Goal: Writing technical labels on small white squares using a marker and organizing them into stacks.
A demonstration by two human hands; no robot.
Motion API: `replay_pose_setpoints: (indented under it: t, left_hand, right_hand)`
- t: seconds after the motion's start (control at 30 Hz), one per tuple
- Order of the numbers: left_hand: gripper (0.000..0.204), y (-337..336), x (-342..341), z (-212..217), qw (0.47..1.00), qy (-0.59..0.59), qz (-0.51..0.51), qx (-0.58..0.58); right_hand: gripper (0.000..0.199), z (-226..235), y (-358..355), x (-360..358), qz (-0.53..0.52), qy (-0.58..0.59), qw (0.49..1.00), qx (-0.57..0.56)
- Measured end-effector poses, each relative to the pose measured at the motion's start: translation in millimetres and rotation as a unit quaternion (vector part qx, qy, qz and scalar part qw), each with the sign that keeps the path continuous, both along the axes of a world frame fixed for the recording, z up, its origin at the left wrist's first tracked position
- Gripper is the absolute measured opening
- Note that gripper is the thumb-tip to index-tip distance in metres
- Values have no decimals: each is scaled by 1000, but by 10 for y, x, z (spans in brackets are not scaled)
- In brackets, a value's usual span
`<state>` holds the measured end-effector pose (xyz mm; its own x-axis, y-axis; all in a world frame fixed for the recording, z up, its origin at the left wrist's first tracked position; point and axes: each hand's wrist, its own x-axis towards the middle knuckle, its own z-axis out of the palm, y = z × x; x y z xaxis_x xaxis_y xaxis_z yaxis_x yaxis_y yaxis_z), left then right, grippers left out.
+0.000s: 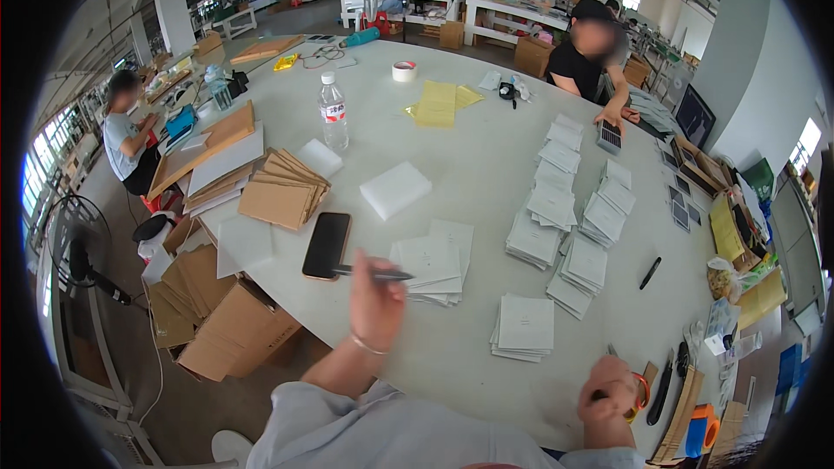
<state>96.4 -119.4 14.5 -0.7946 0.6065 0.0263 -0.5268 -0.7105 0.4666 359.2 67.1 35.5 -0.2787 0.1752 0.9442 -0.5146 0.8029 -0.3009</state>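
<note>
My left hand [375, 308] is raised over the table's near edge, its fingers closed round a black pen [393, 275]. The pen points right, over the edge of a stack of white printed cards [426, 265]. A black phone [328, 239] lies just left of that hand. My right hand [606, 389] is at the near right, its fingers curled in. A small dark spot shows at its fingers, but what they hold is unclear. Orange-and-yellow handles [645, 389], seemingly of scissors, show beside this hand, partly hidden by it. Another stack of white cards [526, 323] lies between my hands.
Two rows of white card stacks [556, 195] run toward the far side, where a co-worker's hand [615, 113] touches a dark-topped block [609, 137]. A marker [650, 274] and a black cutter [662, 391] lie right. Cardboard sheets [282, 191], foam [395, 189] and a bottle [333, 113] stand left.
</note>
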Motion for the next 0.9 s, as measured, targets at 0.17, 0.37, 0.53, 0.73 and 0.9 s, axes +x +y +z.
replay_pose_setpoints:
  t: [0.17,0.37,0.53,0.73,0.9]
  left_hand:
    - [49,194,264,249,997,-9,-77,13]
    - [55,502,400,148,973,-87,-208,-41]
    - [67,567,679,59,934,-113,-334,-52]
    - [60,557,723,14,914,-107,-384,-77]
    - [47,627,780,-25,937,139,-243,-210]
  right_hand:
    - [13,195,-12,-191,-117,-207,968,-77]
    - [25,134,-71,-684,-131,-309,942,29]
    - [32,17,-157,-710,-153,-333,921,133]
    - [36,47,-88,-558,-41,-359,931,-44]
    - [33,128,11,-506,35,-383,904,-188]
